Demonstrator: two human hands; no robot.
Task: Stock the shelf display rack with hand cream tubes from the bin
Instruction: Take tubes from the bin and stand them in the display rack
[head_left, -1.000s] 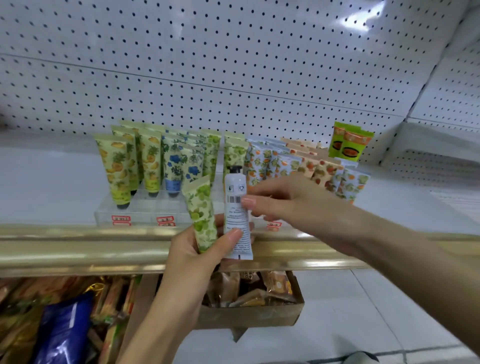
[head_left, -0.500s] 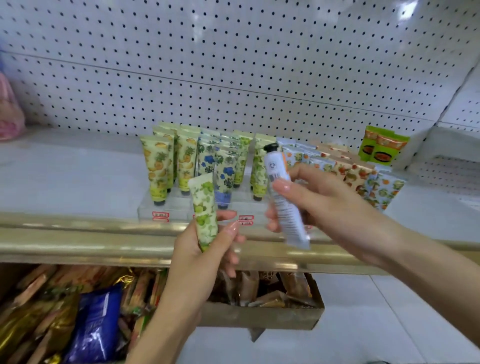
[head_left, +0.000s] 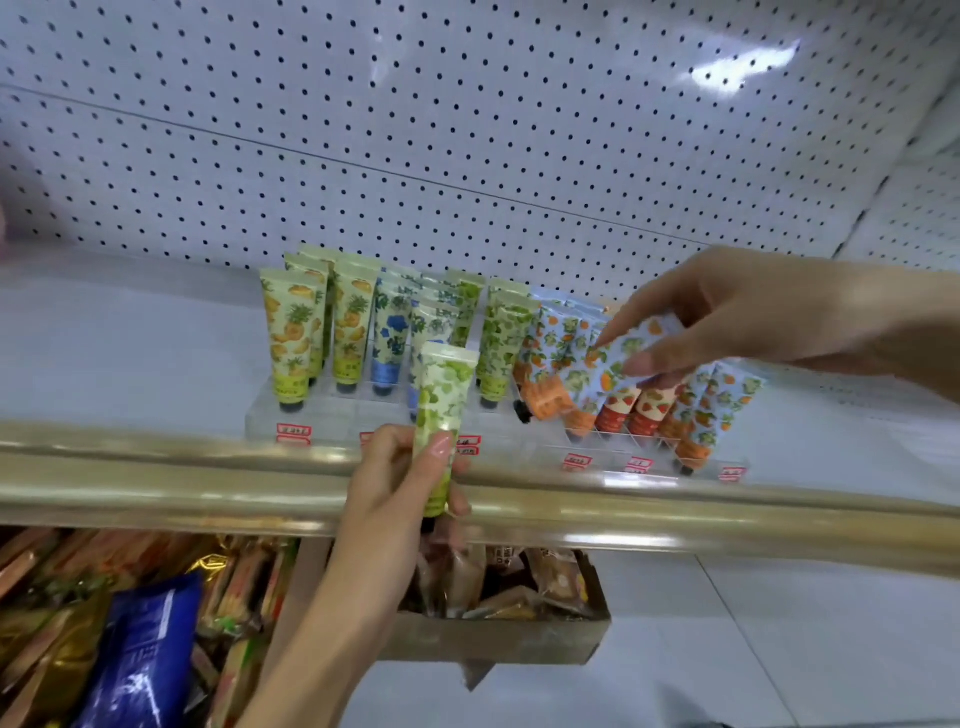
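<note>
On the lower shelf at far left lay a blue snack packet (head_left: 140, 660) among gold wrappers, beneath the gold shelf rail (head_left: 156, 483). Above the rail, on the white shelf (head_left: 130, 353) backed by a pegboard panel (head_left: 467, 130), stood a clear display rack (head_left: 332, 415) with red price labels on its front. It held upright rows of hand cream tubes, caps down: pineapple-print tubes (head_left: 291, 338) at the left end, then blue-flower tubes (head_left: 389, 332), then green leaf-print tubes (head_left: 501, 343).

The left hand (head_left: 395, 483) was in front of the rail, thumb and fingers curled round the lower half of a green grape-print tube (head_left: 444, 410), held upright with its crimped end up, just in front of the rack and not in it. Below that hand, under the shelf, sat a cardboard box (head_left: 498, 639) of wrapped packets.

To the right, a second clear rack (head_left: 649, 457) carried leaning tubes with orange and strawberry prints. The right hand (head_left: 753, 322) reached over it, index finger and thumb pinching an orange-print tube (head_left: 618, 358) that lay tilted among the others. The two hands were well apart.
</note>
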